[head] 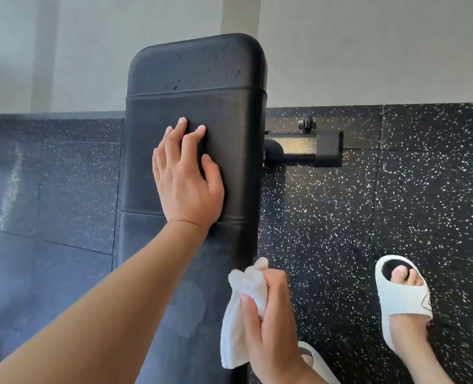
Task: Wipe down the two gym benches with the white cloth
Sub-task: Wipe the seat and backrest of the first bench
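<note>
Black padded gym bench (218, 128): left hand (186, 176) flat, fingers spread, on its pad; right hand (268, 325) grips bunched white cloth (241, 314) at its right edge.

Under the flat left hand (186, 176) the gym bench (196, 106) pad looks like smooth black vinyl with a dull sheen and stitched seams, the white cloth (243, 309) bunched in the right hand (274, 325) is nubby terry, and beyond lie speckled matt rubber floor (368, 217) and a textured, perhaps powder-coated, metal foot (304, 148).
</note>
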The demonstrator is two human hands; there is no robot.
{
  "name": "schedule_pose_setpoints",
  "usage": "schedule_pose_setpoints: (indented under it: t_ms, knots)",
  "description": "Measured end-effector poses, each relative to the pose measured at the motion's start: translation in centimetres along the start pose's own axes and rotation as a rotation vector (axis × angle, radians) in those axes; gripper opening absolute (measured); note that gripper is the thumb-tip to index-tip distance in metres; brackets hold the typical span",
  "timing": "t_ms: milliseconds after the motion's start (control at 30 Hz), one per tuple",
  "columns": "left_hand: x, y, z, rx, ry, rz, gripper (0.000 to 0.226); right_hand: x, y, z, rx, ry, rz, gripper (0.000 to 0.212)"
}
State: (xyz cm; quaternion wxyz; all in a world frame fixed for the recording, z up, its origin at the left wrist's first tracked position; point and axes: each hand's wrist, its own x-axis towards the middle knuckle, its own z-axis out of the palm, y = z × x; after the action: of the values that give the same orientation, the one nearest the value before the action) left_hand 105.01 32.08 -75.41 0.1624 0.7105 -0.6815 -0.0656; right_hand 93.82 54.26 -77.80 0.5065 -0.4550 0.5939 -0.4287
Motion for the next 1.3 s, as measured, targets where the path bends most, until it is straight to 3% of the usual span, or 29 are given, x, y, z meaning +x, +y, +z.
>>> schedule_pose_setpoints:
  t_ms: [167,300,467,800,900,1100,1300]
  knots:
    - [-0.4,0.3,-0.5,-0.052,-0.021,-0.012,0.047,3.7,-0.4,0.4,0.023,0.124,-0.045,0.016]
    - [-1.1,0.5,-1.1,-0.099,-0.041,-0.041,0.05,5.9,-1.0,1.0,0.073,0.227,-0.002,0.015]
    - [-9.9,-0.5,-2.5,-0.078,-0.083,0.047,0.051,1.7,-0.7,1.9,0.052,0.27,-0.01,0.014]
    - [-28.3,-7.7,-7.9,0.081,-0.25,0.14,0.056,-14.4,2.0,2.8,-0.006,0.075,-0.004,0.024]
    - [-29.0,-7.8,-7.5,0.098,-0.228,0.115,0.057,-10.8,1.4,2.5,0.007,0.097,0.018,0.018]
    - [-28.8,-7.5,-7.8,0.095,-0.218,0.122,0.056,-0.2,-1.1,2.4,0.028,0.295,0.069,0.014]
    - [-28.7,-7.7,-7.7,0.09,-0.198,0.12,0.058,-13.0,1.1,4.1,0.005,0.218,0.111,0.019]
